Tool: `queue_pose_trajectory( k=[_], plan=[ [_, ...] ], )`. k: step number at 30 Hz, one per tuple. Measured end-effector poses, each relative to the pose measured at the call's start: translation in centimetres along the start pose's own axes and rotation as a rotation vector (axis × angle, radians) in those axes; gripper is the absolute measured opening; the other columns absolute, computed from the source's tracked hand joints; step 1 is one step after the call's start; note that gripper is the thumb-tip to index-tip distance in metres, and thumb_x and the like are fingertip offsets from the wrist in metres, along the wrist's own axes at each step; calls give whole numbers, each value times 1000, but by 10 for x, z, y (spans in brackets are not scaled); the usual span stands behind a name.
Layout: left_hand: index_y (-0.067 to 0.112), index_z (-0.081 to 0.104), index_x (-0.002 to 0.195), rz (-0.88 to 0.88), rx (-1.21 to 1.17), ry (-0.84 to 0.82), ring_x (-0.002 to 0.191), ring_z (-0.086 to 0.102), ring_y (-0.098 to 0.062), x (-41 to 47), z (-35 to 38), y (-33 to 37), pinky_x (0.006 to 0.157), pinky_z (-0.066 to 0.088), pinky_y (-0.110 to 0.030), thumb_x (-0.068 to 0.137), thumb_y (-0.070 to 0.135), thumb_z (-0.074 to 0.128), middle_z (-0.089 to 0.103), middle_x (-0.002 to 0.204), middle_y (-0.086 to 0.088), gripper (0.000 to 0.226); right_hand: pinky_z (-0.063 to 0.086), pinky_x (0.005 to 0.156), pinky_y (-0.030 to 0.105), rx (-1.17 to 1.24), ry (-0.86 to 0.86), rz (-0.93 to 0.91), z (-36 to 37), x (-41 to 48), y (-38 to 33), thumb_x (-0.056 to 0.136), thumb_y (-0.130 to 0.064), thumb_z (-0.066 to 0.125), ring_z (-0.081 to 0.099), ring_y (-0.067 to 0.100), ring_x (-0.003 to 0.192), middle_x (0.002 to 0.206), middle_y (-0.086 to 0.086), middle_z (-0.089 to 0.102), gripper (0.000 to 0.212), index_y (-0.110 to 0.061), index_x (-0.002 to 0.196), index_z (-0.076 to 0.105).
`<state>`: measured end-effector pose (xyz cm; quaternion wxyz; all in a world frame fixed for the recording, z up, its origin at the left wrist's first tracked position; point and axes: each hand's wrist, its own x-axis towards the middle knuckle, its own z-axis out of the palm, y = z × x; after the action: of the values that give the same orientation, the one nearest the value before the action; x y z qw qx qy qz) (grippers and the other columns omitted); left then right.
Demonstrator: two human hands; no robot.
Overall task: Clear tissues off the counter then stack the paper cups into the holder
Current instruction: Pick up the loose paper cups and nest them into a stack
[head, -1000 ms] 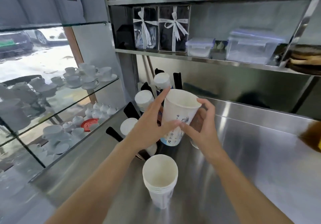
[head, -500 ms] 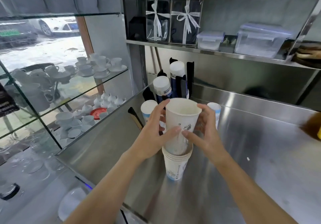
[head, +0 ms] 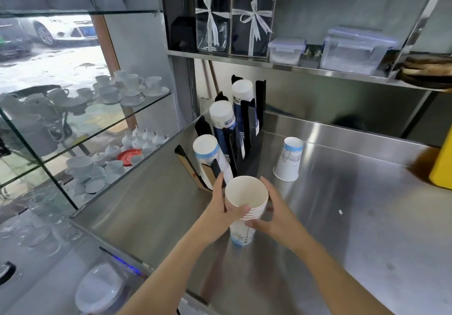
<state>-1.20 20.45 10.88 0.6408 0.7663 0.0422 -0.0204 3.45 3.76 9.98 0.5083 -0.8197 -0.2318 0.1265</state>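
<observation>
Both hands, left hand (head: 216,213) and right hand (head: 274,213), clasped the nested cup stack (head: 244,210) near the counter's (head: 354,253) front-left edge; the cup held half a second earlier was seated. Holder (head: 247,124) behind, one inverted cup (head: 288,159) remaining.

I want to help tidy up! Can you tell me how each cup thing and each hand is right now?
Cup stack: upright on the counter, mouth up, several cups nested.
Single cup: upside down on the counter, apart from the stack.
Cup holder: three slots hold upside-down cups.
Left hand: gripping the stack's left side.
Right hand: gripping the stack's right side.
Counter: one small white scrap on it.
</observation>
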Motion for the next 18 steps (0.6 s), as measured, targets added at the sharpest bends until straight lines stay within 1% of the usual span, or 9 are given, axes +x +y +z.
queue_pose_trajectory(
  k=[1, 3, 5, 7, 9, 10, 13, 15, 18],
  plan=[
    [33, -4, 146, 2, -41, 1, 126, 41, -9, 0, -2, 1, 115, 28, -42, 72, 44, 73, 39, 137, 12, 108, 42, 107, 37, 47, 14, 12, 0, 0, 0, 67, -18, 82, 46, 10, 126, 142, -16, 40, 99, -38, 142, 20],
    [30, 5, 147, 2, -116, 7, 117, 48, -6, 3, -4, 4, 112, 33, -43, 81, 36, 61, 46, 131, 11, 87, 49, 95, 24, 140, 29, 31, -2, 1, -2, 66, -9, 82, 51, 3, 118, 133, -18, 46, 97, -36, 141, 25],
    [25, 15, 146, 23, -129, -11, 109, 55, -5, 6, -5, 8, 102, 46, -35, 93, 22, 51, 52, 125, 5, 65, 50, 79, 12, 235, 59, 43, -10, 2, -3, 64, -13, 83, 55, -7, 106, 125, -18, 51, 92, -34, 136, 32],
    [27, 22, 143, 76, -128, -37, 106, 59, -8, 9, -9, 14, 94, 49, -30, 93, 14, 51, 52, 126, -1, 59, 51, 73, 14, 346, 113, 47, -22, 6, -3, 60, -25, 80, 60, -1, 100, 119, -8, 59, 78, -30, 129, 43],
    [37, 27, 137, 127, -58, -104, 111, 58, -10, 14, -12, 20, 102, 44, -35, 85, 12, 52, 48, 135, 1, 63, 53, 68, 21, 493, 150, 68, -37, 10, -5, 63, -31, 73, 66, 11, 92, 109, 1, 66, 63, -24, 122, 53],
    [44, 25, 136, 162, 40, -152, 117, 54, -9, 15, -11, 24, 108, 39, -37, 84, 4, 49, 44, 140, 5, 71, 53, 62, 22, 571, 159, 78, -44, 13, -5, 67, -32, 70, 67, 11, 82, 101, 2, 69, 55, -20, 118, 56],
    [58, 3, 138, 319, 497, -210, 139, 25, -2, 23, 1, 31, 118, 22, -34, 80, -7, 54, 20, 153, 14, 101, 50, 54, 23, 680, 154, 126, -59, 22, -5, 74, -39, 61, 61, 14, 69, 87, 5, 65, 49, -10, 114, 58],
    [64, -14, 131, 418, 687, -168, 144, 13, -11, 33, 15, 33, 119, 15, -34, 77, 2, 63, 4, 155, 9, 112, 51, 59, 28, 683, 158, 166, -65, 28, -3, 71, -48, 64, 59, 20, 74, 90, 10, 63, 55, -9, 111, 59],
    [66, -20, 125, 423, 711, -112, 145, 2, -12, 51, 29, 35, 118, 11, -32, 76, 16, 71, -10, 155, 8, 115, 51, 80, 46, 627, 147, 242, -77, 39, 2, 67, -61, 65, 63, 30, 89, 100, 19, 67, 65, -14, 112, 62]
  ],
)
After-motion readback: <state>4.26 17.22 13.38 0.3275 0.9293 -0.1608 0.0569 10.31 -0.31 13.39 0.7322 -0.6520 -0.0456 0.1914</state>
